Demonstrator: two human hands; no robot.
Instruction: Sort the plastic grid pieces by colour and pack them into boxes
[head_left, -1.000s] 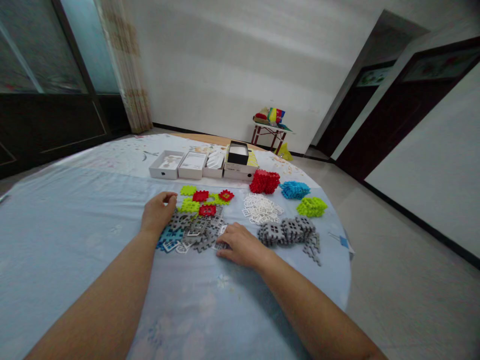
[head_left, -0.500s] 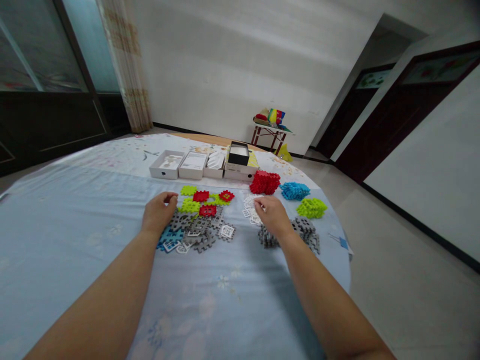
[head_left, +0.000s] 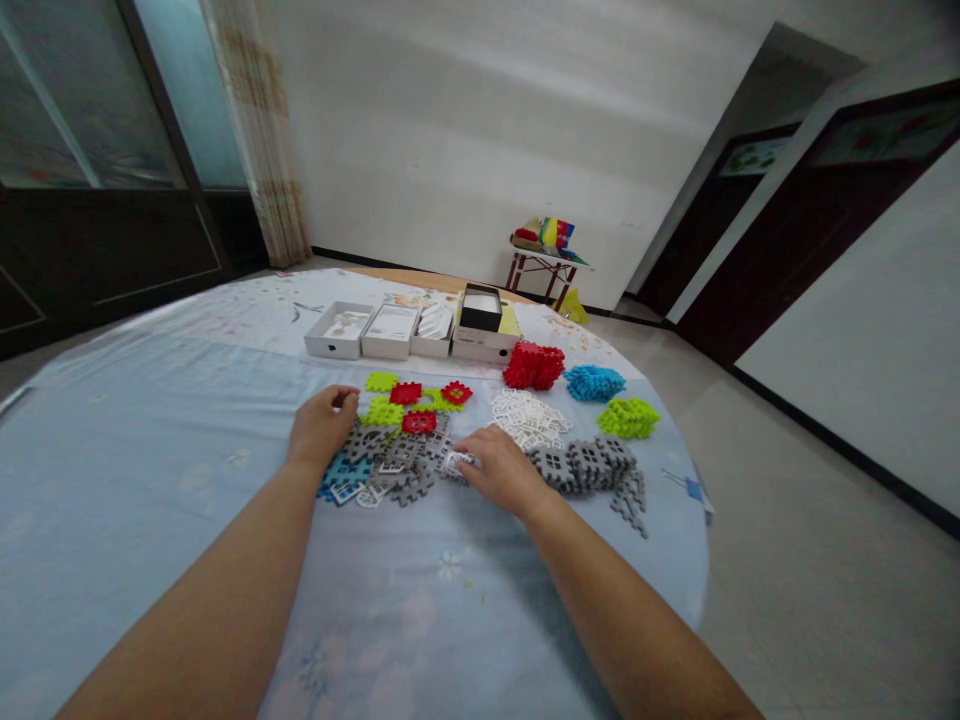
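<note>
Where right fingers (head_left: 478,446) end, a white frame (head_left: 454,463) lies.

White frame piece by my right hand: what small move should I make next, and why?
Perhaps pinch the white frame piece and lift it clear: your right hand is right at it, it lies at the right edge of the grey pieces, and a loose pile of white frames lies just beyond that hand.

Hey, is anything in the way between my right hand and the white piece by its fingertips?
Nothing visible: the right hand is right at the white piece, beside the grey pieces; actual contact is unclear.
</note>
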